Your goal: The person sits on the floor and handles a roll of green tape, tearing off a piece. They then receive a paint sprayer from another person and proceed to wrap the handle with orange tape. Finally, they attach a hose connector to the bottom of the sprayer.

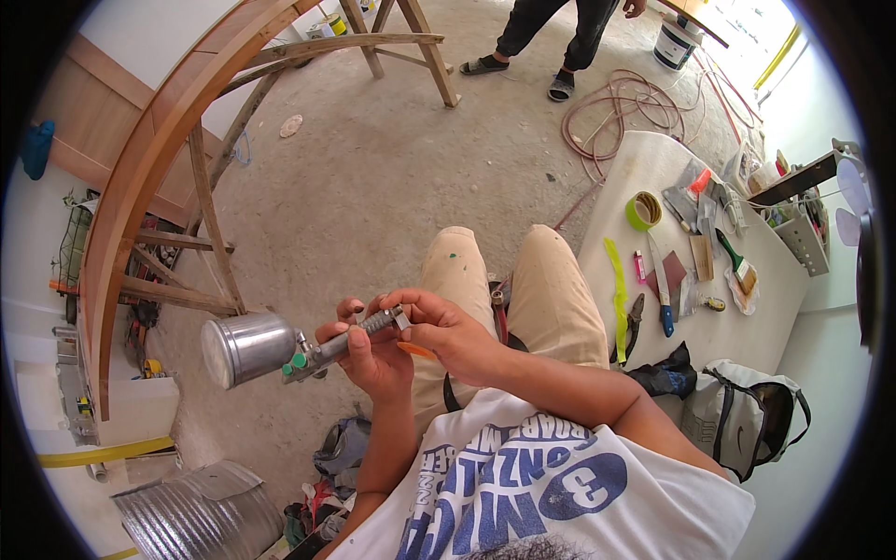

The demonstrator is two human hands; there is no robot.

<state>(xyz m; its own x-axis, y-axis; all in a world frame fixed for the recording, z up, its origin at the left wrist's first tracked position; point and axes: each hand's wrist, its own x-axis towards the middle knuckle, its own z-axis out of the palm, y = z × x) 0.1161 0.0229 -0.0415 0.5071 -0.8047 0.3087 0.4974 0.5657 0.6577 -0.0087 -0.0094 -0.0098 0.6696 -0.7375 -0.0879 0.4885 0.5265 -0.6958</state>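
Head view: both hands close together on a spray gun (329, 353), left of the lap.
Concrete floor (401, 177) opens ahead, bounded by wooden trestle (214, 215) left, tool-strewn white worktop (616, 187) right. Left hand (378, 369) curled around gun body, partly hiding it; right hand (457, 343) pinches its rear end. Second person (588, 37) cut off at top edge; hose (611, 110) coiled nearby.

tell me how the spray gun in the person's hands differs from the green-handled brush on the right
The spray gun is mostly grey metal with a round cup; the brush has a green handle and bristles.
The spray gun is held by the left hand and right hand; the brush lies unheld on the pale work surface.
Both show some green.
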